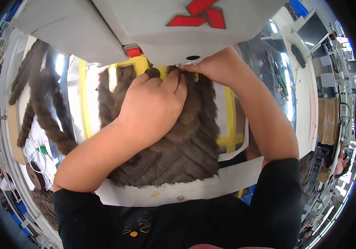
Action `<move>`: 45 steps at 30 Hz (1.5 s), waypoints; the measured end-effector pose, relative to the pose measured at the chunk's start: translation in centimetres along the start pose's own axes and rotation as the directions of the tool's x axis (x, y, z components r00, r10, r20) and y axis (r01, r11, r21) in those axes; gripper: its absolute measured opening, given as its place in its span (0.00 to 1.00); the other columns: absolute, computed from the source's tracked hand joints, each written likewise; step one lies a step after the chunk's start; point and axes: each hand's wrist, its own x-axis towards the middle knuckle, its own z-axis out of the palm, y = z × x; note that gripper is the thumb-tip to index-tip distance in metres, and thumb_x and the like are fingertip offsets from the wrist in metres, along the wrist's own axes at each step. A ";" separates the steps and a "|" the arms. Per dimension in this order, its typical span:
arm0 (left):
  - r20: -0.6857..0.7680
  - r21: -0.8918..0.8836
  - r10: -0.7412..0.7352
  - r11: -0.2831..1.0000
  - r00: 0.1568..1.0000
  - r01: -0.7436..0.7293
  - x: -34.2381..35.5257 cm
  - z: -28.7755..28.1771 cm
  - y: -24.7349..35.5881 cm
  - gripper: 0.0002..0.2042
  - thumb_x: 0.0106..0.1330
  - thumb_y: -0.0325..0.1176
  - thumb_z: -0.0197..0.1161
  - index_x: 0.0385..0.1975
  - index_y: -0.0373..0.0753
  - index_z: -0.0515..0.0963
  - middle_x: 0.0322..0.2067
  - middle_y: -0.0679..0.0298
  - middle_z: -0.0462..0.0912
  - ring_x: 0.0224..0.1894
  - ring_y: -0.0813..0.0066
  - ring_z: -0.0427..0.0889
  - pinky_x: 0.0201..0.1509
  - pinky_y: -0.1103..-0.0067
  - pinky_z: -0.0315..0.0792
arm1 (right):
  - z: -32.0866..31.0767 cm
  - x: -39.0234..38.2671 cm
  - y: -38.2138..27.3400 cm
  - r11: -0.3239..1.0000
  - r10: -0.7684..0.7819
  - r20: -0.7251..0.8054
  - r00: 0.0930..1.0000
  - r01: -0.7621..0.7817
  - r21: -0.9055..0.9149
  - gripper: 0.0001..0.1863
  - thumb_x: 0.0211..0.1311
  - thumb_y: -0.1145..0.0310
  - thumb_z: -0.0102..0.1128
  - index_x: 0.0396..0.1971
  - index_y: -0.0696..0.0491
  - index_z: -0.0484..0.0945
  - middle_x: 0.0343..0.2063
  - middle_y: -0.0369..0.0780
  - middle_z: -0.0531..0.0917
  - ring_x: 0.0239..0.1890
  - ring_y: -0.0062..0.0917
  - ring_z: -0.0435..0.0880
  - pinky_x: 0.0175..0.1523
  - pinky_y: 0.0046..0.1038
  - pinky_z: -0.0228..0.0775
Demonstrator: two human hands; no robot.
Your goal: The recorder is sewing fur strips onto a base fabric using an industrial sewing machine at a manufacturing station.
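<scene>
A brown fur panel (pixel 178 149) lies on the white bed of a sewing machine, inside a yellow frame (pixel 84 103). My left hand (pixel 153 103) presses flat on the fur, fingers bent at its top edge. My right hand (pixel 213 66) pinches the fur's top edge just under the grey machine head (pixel 144 25), close to the needle area. Both hands touch each other at the fingertips.
More strips of brown fur (pixel 41 103) lie at the left on the table. A monitor (pixel 313 29) and a desk with cables stand at the right. A red button (pixel 133 51) sits on the machine head. Cardboard boxes (pixel 327 120) stand far right.
</scene>
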 end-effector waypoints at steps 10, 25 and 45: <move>0.104 0.003 -0.096 0.995 0.990 0.096 0.4 0.0 0.2 0.20 0.59 0.26 0.58 0.52 0.34 0.82 0.53 0.57 0.86 0.31 0.69 0.85 0.38 0.74 0.76 | -1.7 -0.4 -2.2 0.937 0.192 0.079 0.978 -0.206 0.281 0.19 0.49 0.67 0.74 0.40 0.60 0.85 0.32 0.42 0.88 0.36 0.27 0.86 0.43 0.30 0.77; 0.177 0.010 -0.138 0.990 0.974 0.139 0.5 -0.3 0.1 0.22 0.61 0.27 0.59 0.56 0.34 0.81 0.55 0.58 0.85 0.33 0.67 0.87 0.33 0.74 0.78 | -0.8 -0.8 -1.8 1.000 -0.003 -0.034 0.999 0.004 0.025 0.18 0.55 0.66 0.72 0.44 0.57 0.85 0.38 0.43 0.89 0.40 0.35 0.87 0.46 0.33 0.77; 0.180 -0.107 -0.235 0.961 0.955 0.256 0.6 -0.6 0.9 0.12 0.63 0.27 0.58 0.47 0.36 0.73 0.53 0.54 0.84 0.28 0.63 0.88 0.25 0.73 0.79 | -2.1 -5.5 -1.8 0.914 -0.311 0.147 0.939 0.338 -0.224 0.15 0.63 0.73 0.59 0.49 0.52 0.85 0.48 0.37 0.87 0.40 0.39 0.87 0.43 0.36 0.81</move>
